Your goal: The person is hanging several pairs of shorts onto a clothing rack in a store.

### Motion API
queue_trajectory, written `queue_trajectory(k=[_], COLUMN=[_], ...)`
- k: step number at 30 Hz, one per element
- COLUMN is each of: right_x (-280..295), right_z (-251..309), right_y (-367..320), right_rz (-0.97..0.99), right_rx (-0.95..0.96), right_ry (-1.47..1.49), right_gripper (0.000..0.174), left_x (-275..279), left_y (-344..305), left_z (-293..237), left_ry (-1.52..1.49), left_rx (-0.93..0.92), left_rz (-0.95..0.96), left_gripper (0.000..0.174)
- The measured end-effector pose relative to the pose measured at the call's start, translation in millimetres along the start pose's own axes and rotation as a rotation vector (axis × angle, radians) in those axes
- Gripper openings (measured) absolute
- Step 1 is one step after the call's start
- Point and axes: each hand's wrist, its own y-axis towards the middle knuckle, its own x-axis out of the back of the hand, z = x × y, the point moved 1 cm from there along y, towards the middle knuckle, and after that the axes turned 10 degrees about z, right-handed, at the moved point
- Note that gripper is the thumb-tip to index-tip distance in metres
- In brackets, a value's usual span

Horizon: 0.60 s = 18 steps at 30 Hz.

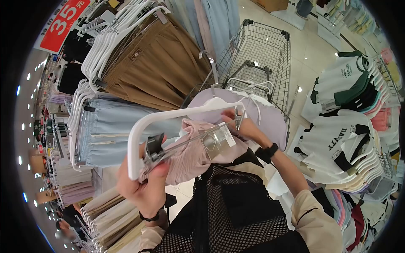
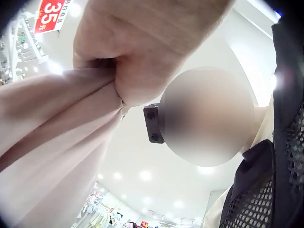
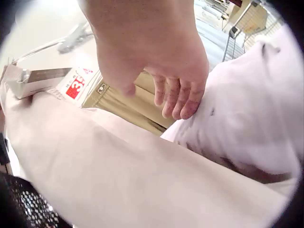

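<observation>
My left hand point(image 1: 145, 185) grips one end of a white clip hanger point(image 1: 185, 110), thumb on its metal clip point(image 1: 154, 156). Pale pink gathered fabric, a garment point(image 1: 192, 158) with a white tag point(image 1: 229, 134), hangs below the bar. The left wrist view shows the curled left fingers holding this pink cloth point(image 2: 61, 123). At the hanger's other end is my right hand point(image 1: 244, 126), beside the far clip point(image 1: 239, 118). Its fingers point(image 3: 183, 102) hang loosely bent with nothing between them in the right wrist view, close to a pale lavender garment point(image 3: 251, 99).
A wire shopping cart point(image 1: 263, 55) stands ahead, with lavender clothing point(image 1: 270, 122) at its near end. On the left, racks hold brown pants point(image 1: 156, 63) and light blue pants point(image 1: 122, 130) on white hangers. Printed shirts point(image 1: 333, 139) hang at right. A red price sign point(image 1: 63, 23) is upper left.
</observation>
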Motion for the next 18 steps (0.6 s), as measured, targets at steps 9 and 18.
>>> queue_trajectory(k=[9,18], right_x=[-44.5,-6.6], right_z=[76.6,49.1], right_y=[35.0,-3.6], right_rz=[0.574,0.143], right_rx=[-0.122,0.011], right_ry=[0.867,0.896], right_gripper=[0.057,0.037], left_x=[21.0,29.2], left_y=[-8.5,-36.2], left_z=[-0.6,59.4], left_ry=[-0.072,-0.220], left_rx=[0.024,0.185], left_rz=[-0.201,-0.346], left_gripper=[0.064,0.048])
